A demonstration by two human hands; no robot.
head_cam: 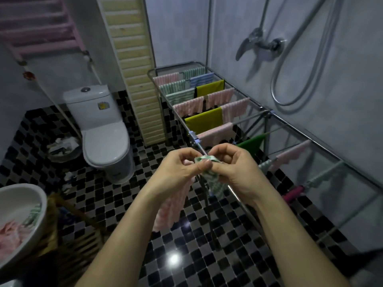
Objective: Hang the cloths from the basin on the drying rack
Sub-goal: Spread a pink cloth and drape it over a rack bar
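Note:
My left hand [178, 168] and my right hand [234, 166] both pinch the top edge of a green-and-white striped cloth [213, 179] at the near rail of the metal drying rack [257, 109]. A pink cloth [174, 206] hangs below my left hand; whether the hand grips it too is unclear. The rack's far rails carry several pink, striped and yellow cloths [204, 120]. Down at the lower left, the white basin [40, 206] holds more pink and green-striped cloths [12, 230].
A white toilet [103, 131] stands left of the rack, with a waste bin [64, 148] beside it. The basin rests on a wooden stool [83, 224]. A shower hose and mixer [267, 46] hang on the right wall. The floor is black-and-grey tile [186, 255].

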